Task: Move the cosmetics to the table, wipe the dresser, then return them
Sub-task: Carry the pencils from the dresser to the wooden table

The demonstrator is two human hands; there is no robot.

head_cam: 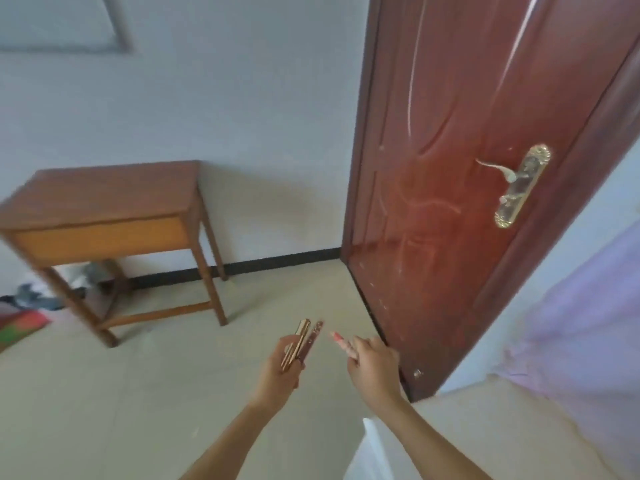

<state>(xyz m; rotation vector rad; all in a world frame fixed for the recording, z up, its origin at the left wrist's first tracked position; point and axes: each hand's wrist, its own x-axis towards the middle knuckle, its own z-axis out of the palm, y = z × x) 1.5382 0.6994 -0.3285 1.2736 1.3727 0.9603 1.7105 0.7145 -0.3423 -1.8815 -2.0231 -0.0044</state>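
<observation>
Far left on the floor [138,375]: blurred clutter [31,294] of grey and dark bits, with a red-and-green mat [19,327] in front of it at the frame edge. Wooden table [104,192] stands with its back edge against the pale wall [242,116]; it has an orange-brown front panel under the top and a low rail between the right-side legs. Black skirting [277,263] runs along the wall base from behind the table's right legs to the door. No cosmetics show on the table; all those in view are in the hands, held over the floor, right of the table's front right leg and well apart from it. Left hand [282,368]: fingers curled round a bundle of slim gold tubes [296,344] with a dark red tube [313,337] just beside them on the right, all poking up and away past the fingers. Right hand [372,365]: seen from the back, fingers curled, pinching a pink stick [341,341] whose tip points up-left toward the tubes, near them but not touching. Hands are close together, both forearms bare. Right of the hands: red-brown door [450,168], its bottom edge near the right hand, with a gold handle [519,185] on an ornate plate. Far right: pale purple cloth [588,306] hanging against the wall, blurred.
</observation>
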